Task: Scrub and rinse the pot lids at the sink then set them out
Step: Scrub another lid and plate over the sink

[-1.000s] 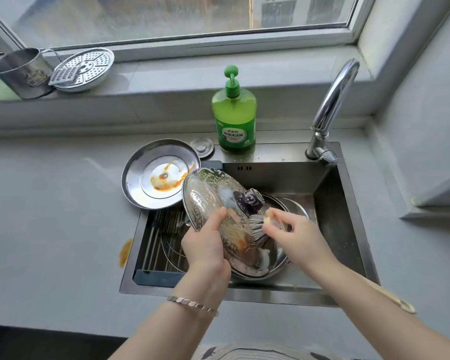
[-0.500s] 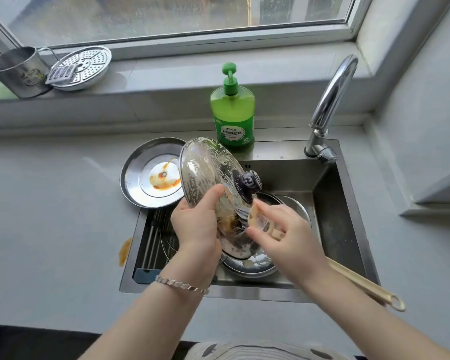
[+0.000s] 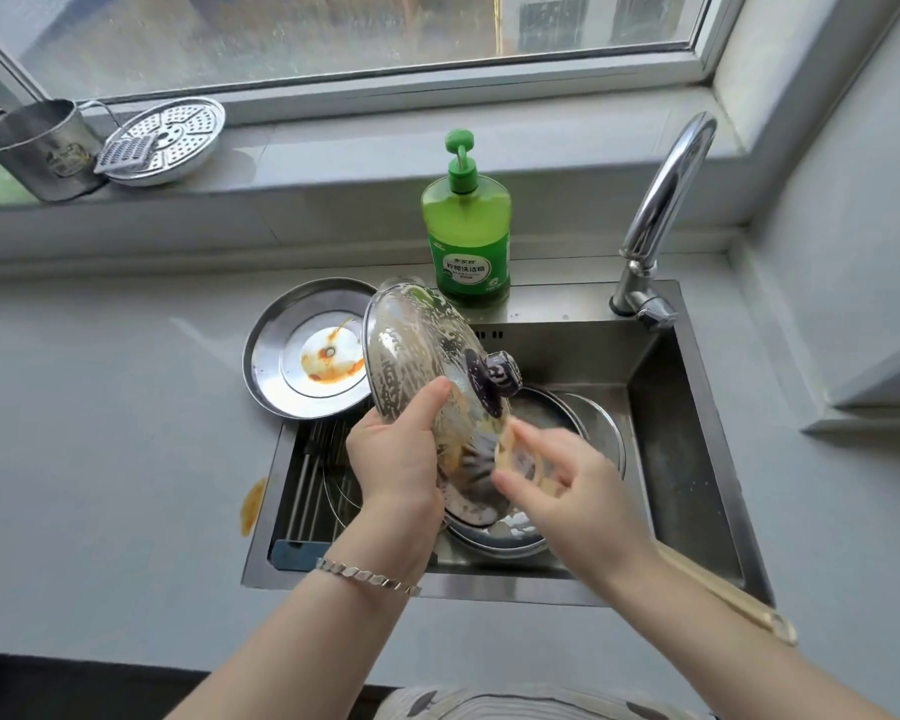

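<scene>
A soapy glass pot lid point(image 3: 417, 350) with a dark knob point(image 3: 493, 374) is tilted on edge over the sink point(image 3: 692, 459). My left hand point(image 3: 393, 459) grips its lower left rim, thumb on the glass. My right hand point(image 3: 562, 485) holds a dish brush with a long wooden handle point(image 3: 733, 600) against the lid's lower face; the brush head is blurred. A steel lid point(image 3: 307, 350) smeared with orange sauce lies upside down on the sink's left rim. More steel lids or pots point(image 3: 593, 428) lie in the basin beneath.
A green dish soap bottle point(image 3: 466, 236) stands behind the sink, and the chrome tap point(image 3: 661, 210) rises at the back right. A metal cup point(image 3: 42, 148) and a perforated steamer plate point(image 3: 170, 137) sit on the windowsill. An orange stain point(image 3: 253, 504) marks the counter left of the sink.
The glass lid has been lifted and tipped more upright, its top edge now near the soap bottle. My right hand with the brush moved down along the lid's lower part.
</scene>
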`<action>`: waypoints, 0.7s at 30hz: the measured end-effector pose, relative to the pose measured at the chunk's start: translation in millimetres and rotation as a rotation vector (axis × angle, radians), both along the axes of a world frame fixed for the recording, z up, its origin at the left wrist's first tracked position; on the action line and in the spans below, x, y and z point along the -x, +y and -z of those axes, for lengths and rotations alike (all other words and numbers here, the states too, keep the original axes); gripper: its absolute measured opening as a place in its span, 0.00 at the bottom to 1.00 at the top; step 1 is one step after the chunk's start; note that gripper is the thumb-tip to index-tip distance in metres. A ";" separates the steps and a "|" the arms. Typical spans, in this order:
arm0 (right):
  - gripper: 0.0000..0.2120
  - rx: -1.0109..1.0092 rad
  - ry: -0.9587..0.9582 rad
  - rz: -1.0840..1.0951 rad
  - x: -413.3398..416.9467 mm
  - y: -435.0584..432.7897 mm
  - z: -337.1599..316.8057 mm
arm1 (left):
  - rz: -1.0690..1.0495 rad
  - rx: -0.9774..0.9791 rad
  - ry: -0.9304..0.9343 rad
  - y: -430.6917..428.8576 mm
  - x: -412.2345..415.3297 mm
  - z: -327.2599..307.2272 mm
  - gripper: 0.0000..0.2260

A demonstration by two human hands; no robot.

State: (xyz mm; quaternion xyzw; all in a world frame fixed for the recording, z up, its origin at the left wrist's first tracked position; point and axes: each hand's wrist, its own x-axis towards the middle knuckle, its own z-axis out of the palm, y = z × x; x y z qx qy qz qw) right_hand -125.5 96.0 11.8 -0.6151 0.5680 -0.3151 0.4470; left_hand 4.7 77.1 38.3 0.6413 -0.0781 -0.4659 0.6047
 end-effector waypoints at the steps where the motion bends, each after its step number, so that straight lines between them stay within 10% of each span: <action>1: 0.22 0.040 -0.028 0.004 -5.9 -4.4 -6.2 | -0.001 -0.009 0.015 0.5 1.5 -0.7 0.04; 21: 0.22 0.153 0.127 0.025 10.2 4.1 2.1 | -0.126 -0.127 0.206 -13.5 -19.6 -6.9 0.13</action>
